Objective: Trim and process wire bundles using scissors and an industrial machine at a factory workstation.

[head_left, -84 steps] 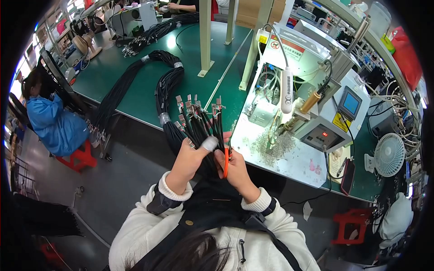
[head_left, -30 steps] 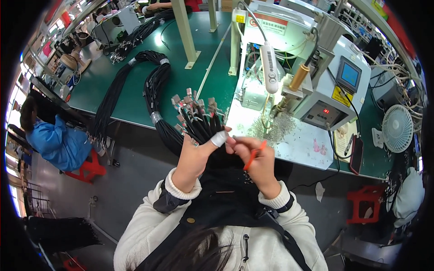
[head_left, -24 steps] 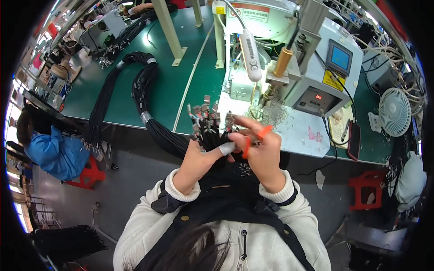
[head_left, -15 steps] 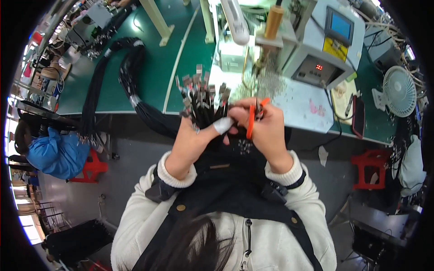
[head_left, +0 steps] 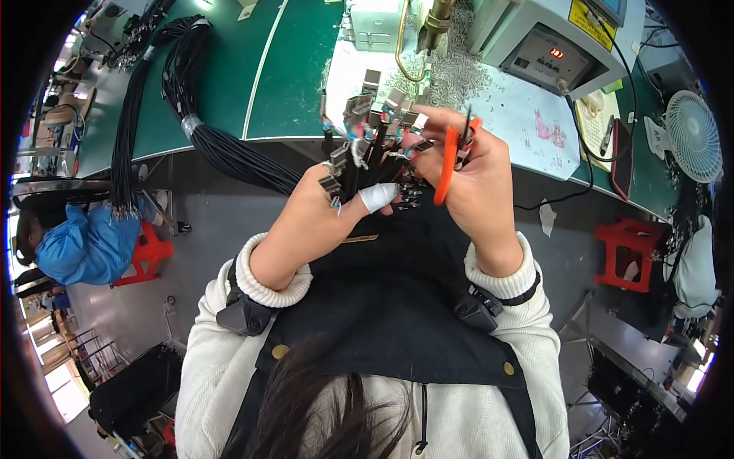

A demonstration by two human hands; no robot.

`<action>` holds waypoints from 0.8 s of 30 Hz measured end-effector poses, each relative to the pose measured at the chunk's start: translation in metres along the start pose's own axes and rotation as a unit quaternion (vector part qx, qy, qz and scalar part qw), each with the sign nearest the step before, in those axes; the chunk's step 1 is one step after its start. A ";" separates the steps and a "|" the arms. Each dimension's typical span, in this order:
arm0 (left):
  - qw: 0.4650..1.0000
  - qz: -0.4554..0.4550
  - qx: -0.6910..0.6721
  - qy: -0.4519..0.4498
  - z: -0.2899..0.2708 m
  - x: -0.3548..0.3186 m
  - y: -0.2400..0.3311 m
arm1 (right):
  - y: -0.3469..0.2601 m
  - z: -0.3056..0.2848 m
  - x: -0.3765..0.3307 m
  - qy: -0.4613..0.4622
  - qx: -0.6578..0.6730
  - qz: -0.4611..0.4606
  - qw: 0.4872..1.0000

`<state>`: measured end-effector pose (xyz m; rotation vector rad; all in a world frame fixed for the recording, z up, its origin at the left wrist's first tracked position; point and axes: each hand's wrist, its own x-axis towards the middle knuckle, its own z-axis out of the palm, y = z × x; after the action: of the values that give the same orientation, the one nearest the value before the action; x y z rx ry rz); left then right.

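My left hand [head_left: 317, 206], its thumb wrapped in white tape, is closed around a bundle of black cables [head_left: 358, 174]. Bare metal connectors [head_left: 391, 107] fan out from the cable ends, some with coloured wires showing. Tucked in my right hand [head_left: 485, 183] is an orange-handled hand tool [head_left: 446, 170] that looks like small pliers or snips; its jaws are mostly hidden. My right fingers and thumb touch the connectors at the right side of the bundle. Whether they pinch one connector is unclear.
A long black cable harness [head_left: 241, 157] runs across the green bench [head_left: 294, 84] and over its edge. Small metal pieces [head_left: 459, 76] lie heaped on the white board [head_left: 524, 126], below a grey control box [head_left: 547, 57]. A fan [head_left: 692, 134] and a red stool [head_left: 623, 256] stand to the right.
The view has shifted, so the bench sits higher in the picture. The connectors are spread wider, and my right hand with the orange-handled tool has moved up along them.
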<state>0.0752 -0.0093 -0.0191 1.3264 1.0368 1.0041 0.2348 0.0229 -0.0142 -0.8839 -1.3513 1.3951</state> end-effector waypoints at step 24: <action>0.986 0.033 0.160 -0.030 0.008 -0.019 -0.030 | 0.016 -0.018 -0.029 0.006 0.072 0.062 0.995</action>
<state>0.0772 -0.0296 -0.0492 1.6518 1.1480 0.8634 0.2578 0.0013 -0.0356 -0.8907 -1.1862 1.5595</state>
